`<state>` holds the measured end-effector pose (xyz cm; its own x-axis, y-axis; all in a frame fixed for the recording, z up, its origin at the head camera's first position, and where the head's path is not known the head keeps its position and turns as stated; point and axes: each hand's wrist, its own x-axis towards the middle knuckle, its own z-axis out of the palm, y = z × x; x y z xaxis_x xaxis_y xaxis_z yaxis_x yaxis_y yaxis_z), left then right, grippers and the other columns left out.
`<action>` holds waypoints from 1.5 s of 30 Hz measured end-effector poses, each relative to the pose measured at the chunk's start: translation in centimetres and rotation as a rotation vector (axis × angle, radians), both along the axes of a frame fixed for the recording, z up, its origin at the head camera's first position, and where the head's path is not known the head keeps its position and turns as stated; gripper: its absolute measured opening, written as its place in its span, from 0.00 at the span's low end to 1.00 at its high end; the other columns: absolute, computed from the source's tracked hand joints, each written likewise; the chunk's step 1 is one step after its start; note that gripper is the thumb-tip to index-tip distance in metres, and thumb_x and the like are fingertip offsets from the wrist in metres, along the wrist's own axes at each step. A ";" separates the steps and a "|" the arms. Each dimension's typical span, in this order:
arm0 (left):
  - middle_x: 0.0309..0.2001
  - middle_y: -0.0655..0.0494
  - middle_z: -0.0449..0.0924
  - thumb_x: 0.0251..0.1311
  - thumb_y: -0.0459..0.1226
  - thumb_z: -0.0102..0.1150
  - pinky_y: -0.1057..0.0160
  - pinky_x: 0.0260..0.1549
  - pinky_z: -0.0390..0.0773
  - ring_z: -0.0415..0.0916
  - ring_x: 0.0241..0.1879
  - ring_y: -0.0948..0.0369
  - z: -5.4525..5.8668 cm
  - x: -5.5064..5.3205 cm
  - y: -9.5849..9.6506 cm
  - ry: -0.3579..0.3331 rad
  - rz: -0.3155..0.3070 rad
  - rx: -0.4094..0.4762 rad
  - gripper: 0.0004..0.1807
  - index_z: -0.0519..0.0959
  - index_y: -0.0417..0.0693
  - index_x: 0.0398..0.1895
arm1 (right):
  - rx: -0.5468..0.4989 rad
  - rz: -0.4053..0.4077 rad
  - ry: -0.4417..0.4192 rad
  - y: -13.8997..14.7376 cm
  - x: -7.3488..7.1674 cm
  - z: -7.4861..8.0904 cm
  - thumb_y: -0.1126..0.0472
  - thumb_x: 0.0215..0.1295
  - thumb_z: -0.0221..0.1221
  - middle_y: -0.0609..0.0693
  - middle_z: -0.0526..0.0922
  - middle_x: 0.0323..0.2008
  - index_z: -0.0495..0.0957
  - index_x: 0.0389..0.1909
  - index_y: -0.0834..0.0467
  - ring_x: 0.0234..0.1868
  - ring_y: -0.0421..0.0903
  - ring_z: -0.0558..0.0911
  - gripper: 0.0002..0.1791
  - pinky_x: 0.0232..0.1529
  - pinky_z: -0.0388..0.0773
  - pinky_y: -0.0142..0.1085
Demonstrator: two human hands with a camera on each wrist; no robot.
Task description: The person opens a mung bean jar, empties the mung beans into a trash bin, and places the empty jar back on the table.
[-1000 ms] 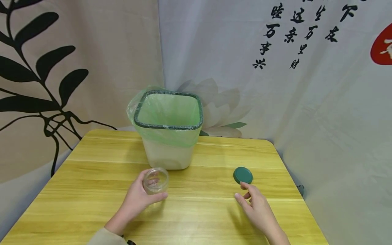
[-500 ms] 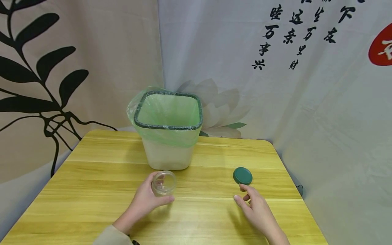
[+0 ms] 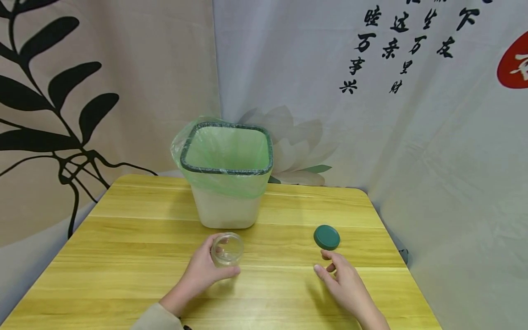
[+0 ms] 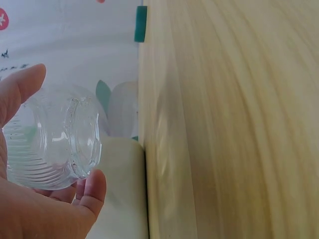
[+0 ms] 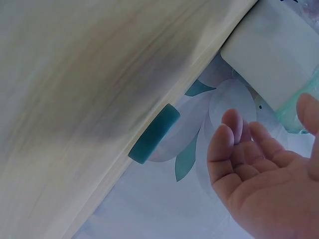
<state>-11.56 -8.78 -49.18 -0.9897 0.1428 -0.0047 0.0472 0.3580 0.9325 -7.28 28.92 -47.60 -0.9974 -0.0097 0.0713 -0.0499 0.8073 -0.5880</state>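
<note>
My left hand (image 3: 206, 266) grips a clear glass jar (image 3: 228, 250) from its left side, thumb in front and fingers behind. In the left wrist view the jar (image 4: 55, 139) has ridged walls, and a gap shows between it and the tabletop. I see nothing inside it. A round green lid (image 3: 327, 237) lies flat on the table to the right. Just in front of that lid hovers my right hand (image 3: 346, 282), holding nothing. Its fingers are loosely bent, and in the right wrist view they stand apart from the lid (image 5: 154, 133).
A whitish bin (image 3: 228, 206) lined with a green bag (image 3: 231, 185) stands behind the jar, near the table's back edge. The wooden table (image 3: 272, 293) has light grain. Printed cloth (image 3: 288, 55) hangs behind and at both sides.
My left hand has carried the jar rightward and slightly nearer to me. My right hand has drawn back a little from the lid, which stays where it was.
</note>
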 end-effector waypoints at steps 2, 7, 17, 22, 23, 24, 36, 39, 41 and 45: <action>0.67 0.44 0.79 0.43 0.43 0.89 0.46 0.60 0.82 0.78 0.63 0.47 0.0 0.0 0.2 0.005 -0.005 -0.001 0.54 0.68 0.44 0.74 | 0.000 0.000 -0.013 0.0 0.0 0.0 0.42 0.76 0.64 0.49 0.84 0.65 0.77 0.70 0.55 0.47 0.37 0.81 0.30 0.45 0.81 0.33; 0.66 0.44 0.80 0.42 0.42 0.89 0.47 0.57 0.84 0.79 0.60 0.49 -0.1 0.1 0.8 0.009 -0.013 0.003 0.54 0.69 0.44 0.74 | -0.001 0.000 -0.024 0.0 0.1 -0.1 0.42 0.75 0.64 0.50 0.84 0.64 0.78 0.69 0.55 0.48 0.38 0.81 0.30 0.46 0.81 0.32; 0.64 0.47 0.81 0.40 0.42 0.90 0.49 0.55 0.84 0.79 0.58 0.52 -0.3 0.1 1.5 0.003 -0.029 0.022 0.54 0.70 0.47 0.73 | -0.010 0.001 -0.049 -0.2 0.2 0.0 0.43 0.75 0.65 0.50 0.84 0.64 0.78 0.68 0.56 0.48 0.39 0.82 0.29 0.45 0.81 0.32; 0.65 0.47 0.81 0.40 0.42 0.90 0.48 0.54 0.84 0.79 0.58 0.51 -0.3 0.1 1.7 0.003 -0.034 0.024 0.53 0.71 0.47 0.73 | -0.010 0.003 -0.057 -0.2 0.1 0.0 0.42 0.75 0.65 0.50 0.84 0.64 0.78 0.68 0.56 0.48 0.38 0.82 0.30 0.45 0.81 0.32; 0.65 0.47 0.81 0.40 0.41 0.90 0.48 0.54 0.84 0.79 0.58 0.51 -0.3 0.2 1.7 0.004 -0.034 0.027 0.53 0.71 0.47 0.73 | -0.011 0.004 -0.059 -0.2 0.1 0.0 0.42 0.75 0.64 0.50 0.84 0.64 0.78 0.68 0.56 0.49 0.39 0.82 0.30 0.45 0.81 0.32; 0.65 0.47 0.81 0.40 0.41 0.90 0.48 0.54 0.85 0.79 0.58 0.51 -0.2 0.2 1.8 0.004 -0.034 0.028 0.53 0.71 0.47 0.73 | -0.012 0.005 -0.061 -0.2 0.2 -0.1 0.41 0.75 0.64 0.50 0.84 0.64 0.78 0.68 0.56 0.49 0.39 0.82 0.30 0.45 0.81 0.33; 0.66 0.46 0.81 0.41 0.43 0.90 0.46 0.55 0.85 0.80 0.58 0.51 -0.2 0.2 2.2 0.007 -0.037 -0.014 0.55 0.70 0.46 0.74 | -0.007 -0.001 -0.090 -0.1 0.2 -0.1 0.41 0.75 0.64 0.50 0.84 0.64 0.78 0.69 0.54 0.49 0.38 0.81 0.30 0.45 0.81 0.33; 0.66 0.45 0.81 0.41 0.43 0.90 0.45 0.55 0.85 0.80 0.58 0.50 -0.2 0.1 2.4 0.006 -0.039 -0.018 0.56 0.69 0.46 0.75 | -0.007 -0.002 -0.095 -0.1 0.2 -0.1 0.41 0.75 0.64 0.50 0.84 0.64 0.78 0.69 0.54 0.50 0.38 0.81 0.30 0.45 0.81 0.34; 0.65 0.45 0.81 0.41 0.43 0.90 0.46 0.54 0.86 0.81 0.58 0.50 -0.2 0.1 2.5 0.004 -0.040 -0.015 0.56 0.69 0.46 0.75 | -0.009 -0.002 -0.099 -0.1 0.2 0.0 0.41 0.75 0.64 0.50 0.84 0.65 0.78 0.69 0.55 0.50 0.39 0.82 0.30 0.46 0.81 0.34; 0.65 0.45 0.81 0.40 0.43 0.90 0.46 0.53 0.86 0.80 0.57 0.50 -0.1 0.1 2.7 0.004 -0.041 -0.005 0.55 0.70 0.46 0.74 | -0.014 0.000 -0.105 -0.1 0.2 0.0 0.42 0.75 0.64 0.50 0.84 0.66 0.78 0.69 0.55 0.51 0.39 0.82 0.30 0.46 0.82 0.35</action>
